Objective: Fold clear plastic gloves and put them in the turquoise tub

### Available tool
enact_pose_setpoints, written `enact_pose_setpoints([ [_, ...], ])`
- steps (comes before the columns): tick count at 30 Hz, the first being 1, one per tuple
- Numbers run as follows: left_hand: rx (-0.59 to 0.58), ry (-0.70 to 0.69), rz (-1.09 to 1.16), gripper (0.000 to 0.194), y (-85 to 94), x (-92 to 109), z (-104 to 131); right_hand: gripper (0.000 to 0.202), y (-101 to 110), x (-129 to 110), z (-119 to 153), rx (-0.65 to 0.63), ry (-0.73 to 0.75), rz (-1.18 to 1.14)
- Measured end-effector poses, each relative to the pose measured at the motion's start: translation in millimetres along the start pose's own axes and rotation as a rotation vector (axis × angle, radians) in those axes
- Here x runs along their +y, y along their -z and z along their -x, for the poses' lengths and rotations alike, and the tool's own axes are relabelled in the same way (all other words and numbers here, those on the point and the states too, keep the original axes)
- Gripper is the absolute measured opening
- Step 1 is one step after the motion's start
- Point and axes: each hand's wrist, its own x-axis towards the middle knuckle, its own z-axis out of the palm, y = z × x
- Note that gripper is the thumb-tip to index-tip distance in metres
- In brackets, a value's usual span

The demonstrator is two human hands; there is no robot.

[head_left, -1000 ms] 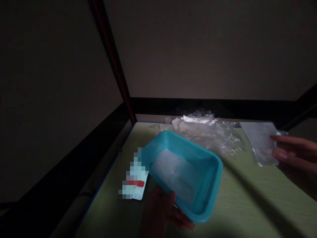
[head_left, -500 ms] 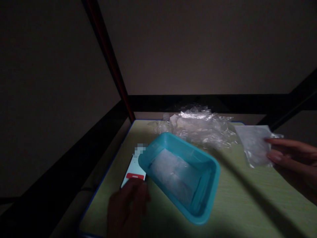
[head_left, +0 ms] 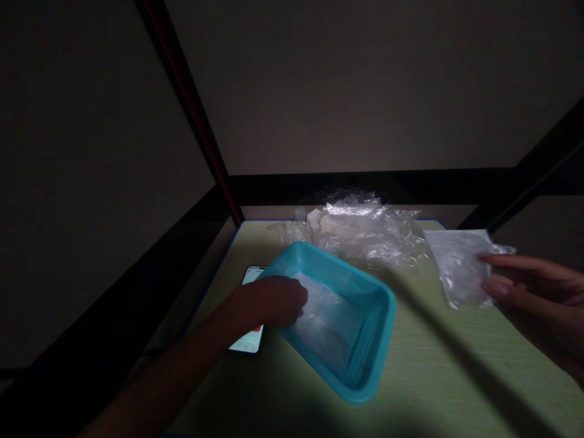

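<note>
My right hand [head_left: 533,292] pinches a small clear plastic bag [head_left: 463,267] between thumb and fingers, holding it above the right side of the table. Something whitish shows through the plastic. Over the left rim of a turquoise plastic basket [head_left: 385,328] reaches my left hand [head_left: 283,301], its back toward me. Its fingers point down into the basket and are mostly hidden in shadow, so their grip does not show. Beside it in the basket lie several flat clear plastic packets [head_left: 328,322] with pale contents.
A heap of crumpled clear plastic bags [head_left: 365,228] lies along the table's far edge. The phone [head_left: 249,344] with a lit screen is left of the basket, partly beneath my left forearm. Dark-trimmed walls stand close behind and to the left of the greenish table [head_left: 438,377].
My left hand has moved up and to the right, from beside the phone to over the basket. My right hand still holds the plastic bag in nearly the same place.
</note>
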Motion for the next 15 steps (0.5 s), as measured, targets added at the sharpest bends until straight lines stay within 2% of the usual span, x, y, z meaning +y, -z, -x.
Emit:
enact_pose_setpoints([
  [15,-0.059,-0.016,0.026,0.024,-0.6,-0.4,-6.9,0.031,0.5,3.4,1.3,-0.017,-0.003,0.004],
])
